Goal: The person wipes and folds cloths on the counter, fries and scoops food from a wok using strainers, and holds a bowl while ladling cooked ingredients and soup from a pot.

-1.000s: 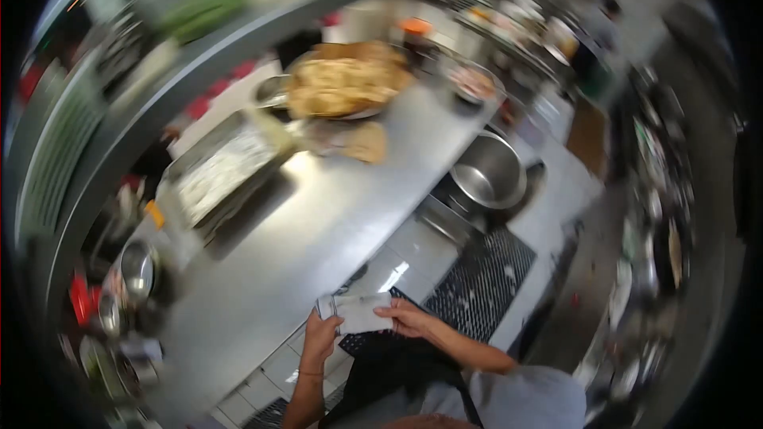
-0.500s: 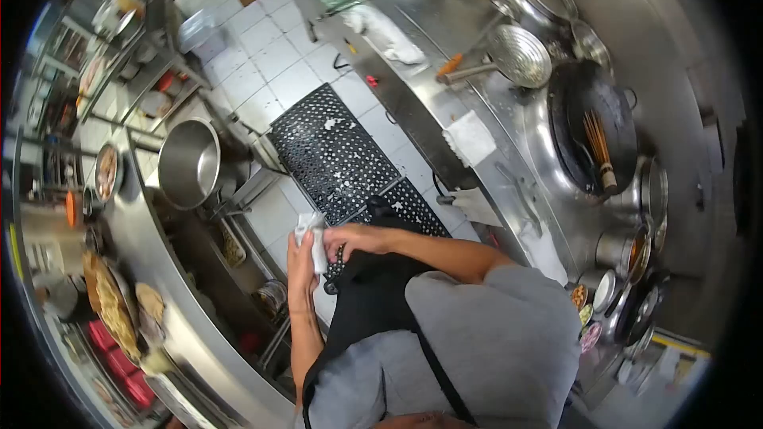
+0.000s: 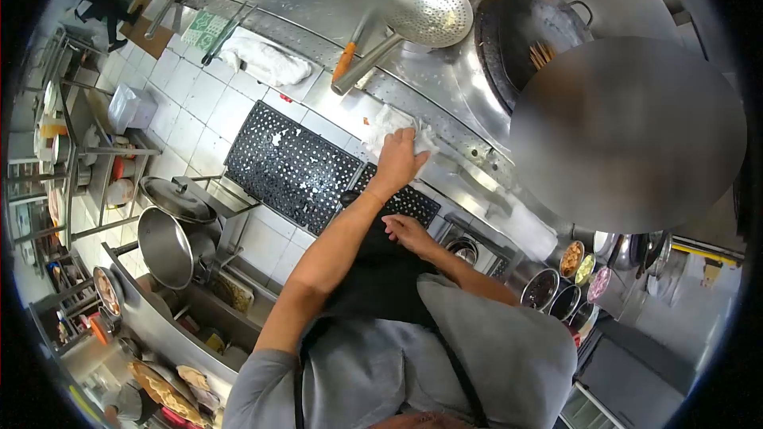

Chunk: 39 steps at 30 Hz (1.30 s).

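My left hand (image 3: 399, 160) reaches out to the steel counter's edge, with its curled fingers on a crumpled white cloth (image 3: 429, 141). Part of this cloth is hidden under the hand. Close to the black apron (image 3: 373, 270), my right hand (image 3: 408, 233) hangs with its fingers loosely bent and apart, and nothing shows in it. Beyond the cloth lie a perforated ladle (image 3: 433, 12) and an orange-handled tool (image 3: 345, 59).
A black wok (image 3: 524, 24) sits at the upper right, beside a large blurred patch. Other white cloths (image 3: 266, 59) lie along the counter. Below are a black floor mat (image 3: 290, 163) and a big steel pot (image 3: 165, 246). Another person (image 3: 103, 4) stands far left.
The view has swung toward the stove counter. My hands have parted, and the white folded item between them no longer shows there. My left hand has moved out to the counter cloth.
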### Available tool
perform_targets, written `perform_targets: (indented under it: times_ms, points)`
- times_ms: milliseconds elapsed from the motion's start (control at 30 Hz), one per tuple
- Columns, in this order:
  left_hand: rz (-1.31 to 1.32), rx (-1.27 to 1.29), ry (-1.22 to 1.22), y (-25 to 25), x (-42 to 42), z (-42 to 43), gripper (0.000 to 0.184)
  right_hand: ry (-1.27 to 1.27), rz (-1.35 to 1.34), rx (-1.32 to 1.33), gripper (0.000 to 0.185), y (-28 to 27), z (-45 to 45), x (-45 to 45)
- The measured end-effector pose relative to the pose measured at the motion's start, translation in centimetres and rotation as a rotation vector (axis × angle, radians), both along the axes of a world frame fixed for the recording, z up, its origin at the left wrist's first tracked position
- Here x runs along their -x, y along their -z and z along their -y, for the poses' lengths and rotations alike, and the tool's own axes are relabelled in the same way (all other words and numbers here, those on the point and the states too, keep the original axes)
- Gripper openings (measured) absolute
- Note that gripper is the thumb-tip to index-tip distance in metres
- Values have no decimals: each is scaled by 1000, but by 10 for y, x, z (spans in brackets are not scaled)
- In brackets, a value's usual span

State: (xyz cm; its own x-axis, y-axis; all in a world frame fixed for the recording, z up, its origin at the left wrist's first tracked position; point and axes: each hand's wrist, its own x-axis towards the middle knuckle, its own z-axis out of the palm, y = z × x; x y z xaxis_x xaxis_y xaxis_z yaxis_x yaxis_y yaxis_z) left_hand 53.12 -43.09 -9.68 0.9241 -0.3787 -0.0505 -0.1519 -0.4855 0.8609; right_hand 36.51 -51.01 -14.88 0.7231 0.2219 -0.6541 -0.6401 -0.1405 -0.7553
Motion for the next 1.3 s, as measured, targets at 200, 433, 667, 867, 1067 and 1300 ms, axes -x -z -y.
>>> perform_targets:
  times_ms: [200, 433, 667, 867, 1067, 1300]
  points:
    - [159, -2, -53, 17, -1, 18, 42, -11, -9, 27, 40, 6, 15, -3]
    - [-37, 146, 86, 64, 11, 43, 55, -310, 687, -188, 33, 82, -8, -39]
    - [319, 9, -529, -31, 79, -130, 47, -1011, 20, 179, 29, 73, -94, -106]
    - [431, -124, -1541, -33, 351, -265, 28, -1327, 123, 219, 27, 66, -201, -92]
    - [33, -731, -2766, 15, 789, -206, 14, -1603, 433, -67, 13, 73, -290, -5]
    - [-1002, -1610, -2942, 40, 1086, -59, 31, -2224, 689, -54, 16, 47, -290, 157]
